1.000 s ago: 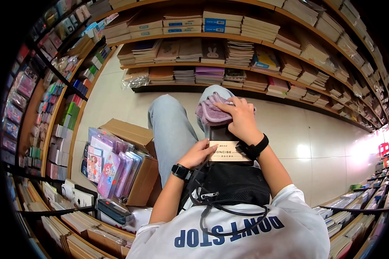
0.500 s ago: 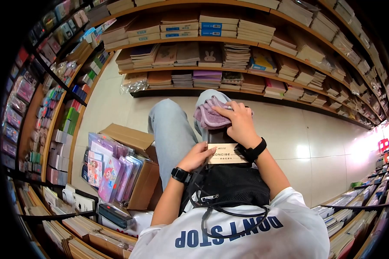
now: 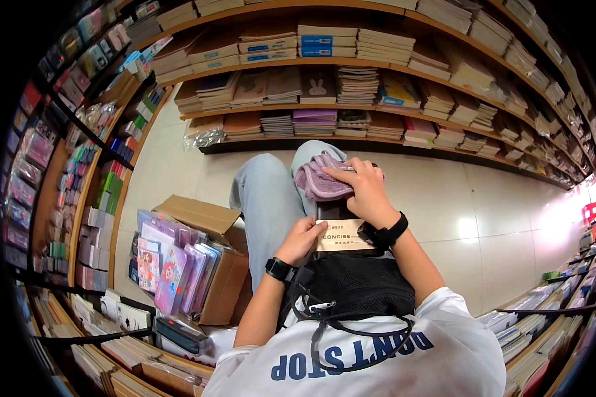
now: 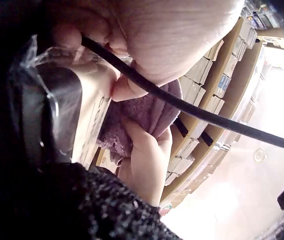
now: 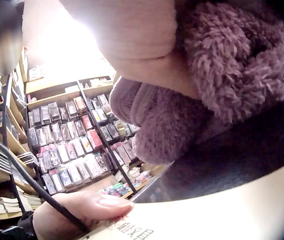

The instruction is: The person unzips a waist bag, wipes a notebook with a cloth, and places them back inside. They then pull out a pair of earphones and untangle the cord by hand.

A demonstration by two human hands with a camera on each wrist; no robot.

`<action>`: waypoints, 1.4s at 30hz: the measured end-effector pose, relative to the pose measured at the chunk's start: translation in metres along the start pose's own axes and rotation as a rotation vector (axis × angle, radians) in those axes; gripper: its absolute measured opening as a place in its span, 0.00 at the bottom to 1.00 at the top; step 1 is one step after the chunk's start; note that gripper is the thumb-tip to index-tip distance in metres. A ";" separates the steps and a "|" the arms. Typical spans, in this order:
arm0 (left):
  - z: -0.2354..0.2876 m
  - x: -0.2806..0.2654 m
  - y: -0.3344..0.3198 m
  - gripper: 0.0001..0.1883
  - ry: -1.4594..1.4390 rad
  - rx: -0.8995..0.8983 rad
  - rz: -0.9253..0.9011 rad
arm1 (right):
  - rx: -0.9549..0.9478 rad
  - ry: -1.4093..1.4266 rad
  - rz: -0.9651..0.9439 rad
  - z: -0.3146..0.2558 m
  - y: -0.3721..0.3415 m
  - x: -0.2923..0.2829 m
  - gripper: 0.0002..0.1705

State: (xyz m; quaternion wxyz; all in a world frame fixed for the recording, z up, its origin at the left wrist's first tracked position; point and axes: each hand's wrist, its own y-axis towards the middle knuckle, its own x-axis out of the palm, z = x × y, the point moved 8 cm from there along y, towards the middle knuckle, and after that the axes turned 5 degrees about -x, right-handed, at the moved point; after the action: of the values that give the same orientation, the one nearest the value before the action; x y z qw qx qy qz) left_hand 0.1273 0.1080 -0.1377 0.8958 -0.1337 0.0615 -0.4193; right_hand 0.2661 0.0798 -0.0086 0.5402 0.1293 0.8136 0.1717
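A dark notebook (image 3: 333,210), wrapped in a beige band (image 3: 341,243) printed "CONCISE", lies on the person's lap in the head view. The left hand (image 3: 301,239) grips its left edge, with the thumb over the band. Clear plastic shows around the dark cover's end in the left wrist view. A folded, fluffy purple cloth (image 3: 321,177) is held by the right hand (image 3: 369,193) against the far end of the cover, hiding that part. In the right wrist view the cloth (image 5: 169,127) bunches beneath the hand, and the left thumb (image 5: 89,207) rests on the band.
An open cardboard box (image 3: 228,284) of plastic-wrapped stationery stands at the left. Beside it lies a dark packaged case (image 3: 182,335). A black mesh bag (image 3: 364,281) with a looping cord (image 3: 364,366) sits against the person's waist. Shelves (image 3: 278,63) of notebooks curve around.
The head view has tilted a little, so the shelves sit lower. The right hand and cloth are slightly nearer the band. The left hand keeps its grip on the notebook.
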 end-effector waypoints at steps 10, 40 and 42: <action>-0.003 0.003 0.002 0.20 0.028 -0.001 -0.030 | 0.002 -0.015 0.030 0.002 -0.005 -0.004 0.44; 0.001 0.016 -0.006 0.16 -0.040 -0.077 -0.168 | 0.012 -0.007 0.040 0.000 -0.012 -0.013 0.45; 0.001 0.017 -0.006 0.16 -0.045 -0.078 -0.171 | 0.012 -0.008 0.038 0.000 -0.013 -0.014 0.45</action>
State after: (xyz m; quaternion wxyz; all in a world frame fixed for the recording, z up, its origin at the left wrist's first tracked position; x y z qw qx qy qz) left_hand 0.1339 0.0918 -0.1348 0.8521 -0.1827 0.0463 -0.4882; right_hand 0.2711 0.0629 -0.0025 0.5392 0.1488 0.8099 0.1767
